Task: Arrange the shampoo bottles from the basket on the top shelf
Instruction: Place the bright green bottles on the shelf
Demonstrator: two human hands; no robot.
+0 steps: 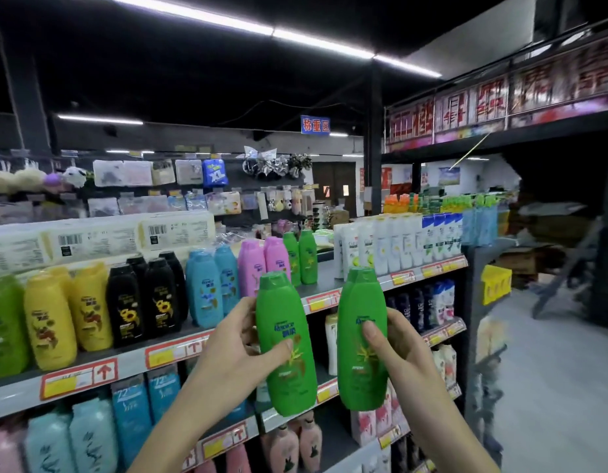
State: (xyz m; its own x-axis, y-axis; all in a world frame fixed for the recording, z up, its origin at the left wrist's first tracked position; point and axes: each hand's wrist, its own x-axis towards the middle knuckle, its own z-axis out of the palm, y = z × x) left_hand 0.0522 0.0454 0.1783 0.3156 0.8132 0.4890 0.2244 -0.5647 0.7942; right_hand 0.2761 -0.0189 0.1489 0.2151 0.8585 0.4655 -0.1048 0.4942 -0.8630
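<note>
My left hand (pixel 241 346) grips a green shampoo bottle (pixel 284 322) upright, thumb across its label. My right hand (pixel 398 346) grips a second green shampoo bottle (pixel 359 312) beside it, also upright. Both bottles are held in the air in front of the top shelf (pixel 326 276). On that shelf stand two matching green bottles (pixel 304 256), with a bare gap of shelf to their right. The basket is out of view.
Left along the top shelf stand pink bottles (pixel 261 264), blue bottles (pixel 210 285), black bottles (pixel 149 295) and yellow bottles (pixel 67 315). White bottles (pixel 394 244) fill its right end. Lower shelves hold more bottles. An aisle floor (pixel 551 370) runs at the right.
</note>
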